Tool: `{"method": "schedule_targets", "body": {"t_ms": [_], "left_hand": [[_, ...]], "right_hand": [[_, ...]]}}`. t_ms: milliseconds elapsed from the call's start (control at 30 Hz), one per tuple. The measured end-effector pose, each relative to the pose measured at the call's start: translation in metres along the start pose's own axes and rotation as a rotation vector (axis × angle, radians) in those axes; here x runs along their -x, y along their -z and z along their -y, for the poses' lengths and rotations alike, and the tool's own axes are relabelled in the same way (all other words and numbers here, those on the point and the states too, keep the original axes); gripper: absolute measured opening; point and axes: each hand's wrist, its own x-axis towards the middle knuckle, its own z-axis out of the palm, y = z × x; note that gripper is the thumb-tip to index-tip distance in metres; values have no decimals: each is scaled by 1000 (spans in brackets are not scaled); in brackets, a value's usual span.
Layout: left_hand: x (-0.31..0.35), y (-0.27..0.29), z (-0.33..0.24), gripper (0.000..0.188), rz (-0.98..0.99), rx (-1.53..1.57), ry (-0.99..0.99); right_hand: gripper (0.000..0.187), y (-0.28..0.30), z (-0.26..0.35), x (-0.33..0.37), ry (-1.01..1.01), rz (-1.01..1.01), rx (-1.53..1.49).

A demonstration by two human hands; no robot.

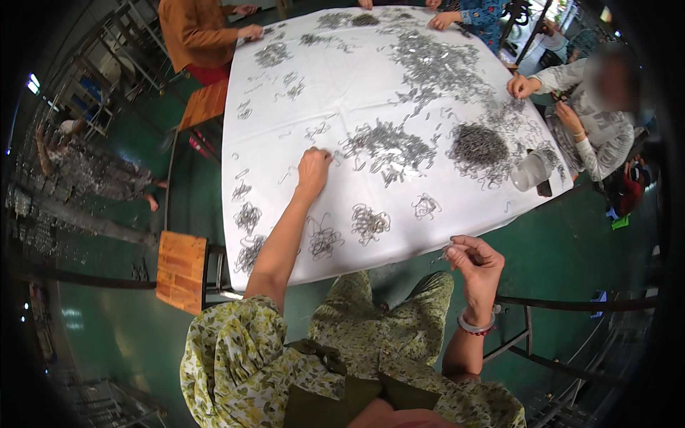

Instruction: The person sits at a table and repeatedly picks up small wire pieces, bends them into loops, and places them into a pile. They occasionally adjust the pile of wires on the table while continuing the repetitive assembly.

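My left hand (314, 171) reaches out over the white-covered table (285, 153). Its fingers are closed and pressed down beside a loose pile of small grey metal pieces (392, 148); whatever is in them is hidden. Thin bent wire hooks (319, 129) lie scattered just beyond that hand. Past the table's near edge, my right hand (477, 265) is raised, with thumb and fingertips pinched on thin wire hooks (447, 251). Between my arms lie tangled heaps of wire hooks (370, 222), with another heap (248, 217) left of my left forearm.
A dense dark heap of hooks (479, 145) and a translucent plastic cup (530, 171) lie at the right. A person in a pale patterned top (603, 132) works at the right edge; others stand at the far side. A wooden stool (182, 271) is at the left.
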Motion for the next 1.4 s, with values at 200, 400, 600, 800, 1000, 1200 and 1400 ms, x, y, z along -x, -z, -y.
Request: {"method": "schedule_targets", "body": {"t_ms": [200,400,600,800,1000,1200,1400], "left_hand": [[9,-9,1,13,-60,64,-8],[39,36,-80,14,197,738,243],[116,87,-195,13,573,1387,122],[141,89,-232,12,533,1263,-89],[150,83,-237,9,371,1185,-83],[151,80,-237,14,325,1237,13],[152,78,-228,9,416,1236,58]], "right_hand": [[18,8,-12,8,28,-11,-53],[17,14,-26,23,4,-41,-139],[19,9,-33,31,3,-83,-139],[20,1,-31,41,40,-176,-110],[19,-4,-32,42,149,-177,58],[21,2,-35,24,121,-255,-10],[16,0,-96,-119,198,-61,400]]}}
